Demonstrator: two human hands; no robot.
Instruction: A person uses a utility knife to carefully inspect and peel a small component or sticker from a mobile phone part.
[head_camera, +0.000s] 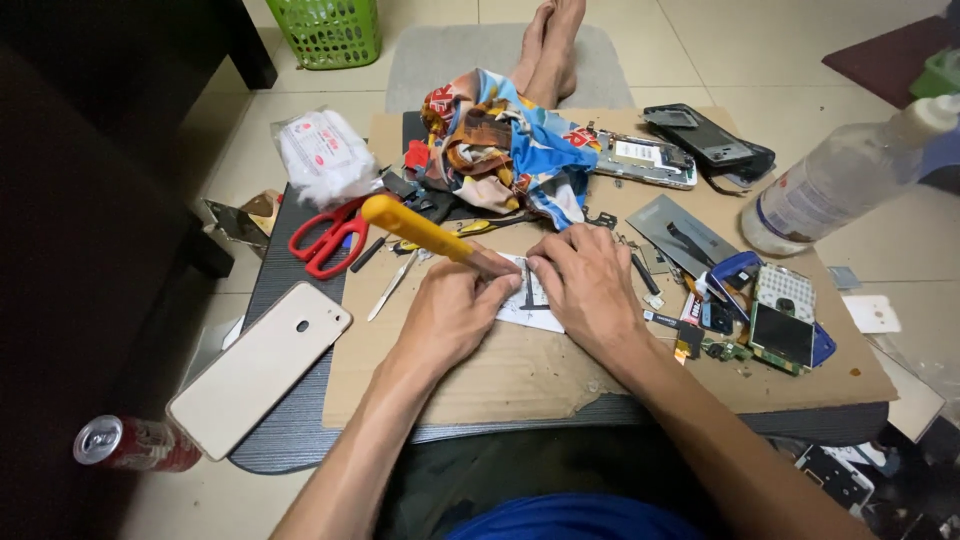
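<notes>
My left hand (452, 312) grips a yellow-handled screwdriver (412, 227), its handle pointing up and left, its tip down at a small flat part (530, 285) lying on a white sheet of paper (535, 312). Fingers of my right hand (588, 290) press on that part from the right. Both hands rest on a brown cardboard sheet (500, 370) over a low dark table (290, 430). The part itself is mostly hidden by my fingers.
Red scissors (328, 238), tweezers (392, 285) and a gold phone back cover (258, 366) lie left. A colourful cloth (505, 140) sits behind, with opened phones (700, 135), circuit boards (780, 315) and a plastic bottle (850, 175) to the right. A drink can (135, 443) lies on the floor.
</notes>
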